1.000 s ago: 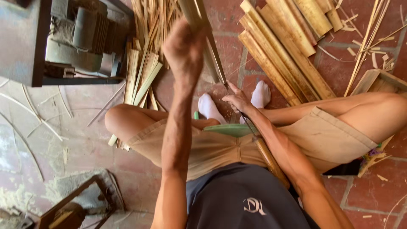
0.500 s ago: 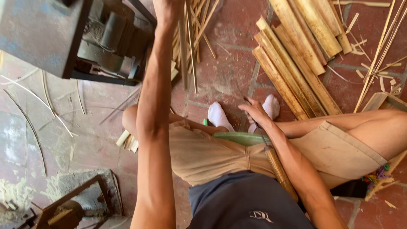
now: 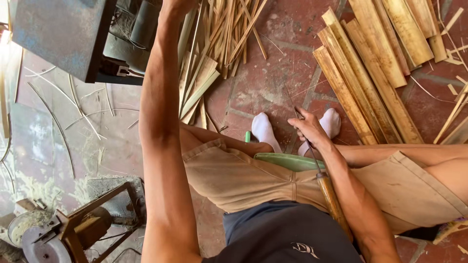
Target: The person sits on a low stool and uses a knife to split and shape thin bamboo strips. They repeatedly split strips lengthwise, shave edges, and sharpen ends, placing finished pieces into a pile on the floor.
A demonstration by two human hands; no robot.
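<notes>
My left hand is stretched far forward to the top edge, among a pile of thin bamboo strips. Only its heel shows, so its grip is hidden. My right hand rests over my lap, closed around a long knife. The knife's wooden handle runs back under my forearm and its thin blade points forward. A green pad lies across my thighs beneath that hand. My feet in white socks rest on the brick floor.
Wide split bamboo slats lie in a stack at the upper right. A blue-grey metal machine stands at the upper left. A rusty metal frame with a round part sits at the lower left. Loose slivers litter the floor.
My left arm has reached further forward into the strip pile, and the hand has slid up past the top edge. My right hand has stayed on the knife over my lap.
</notes>
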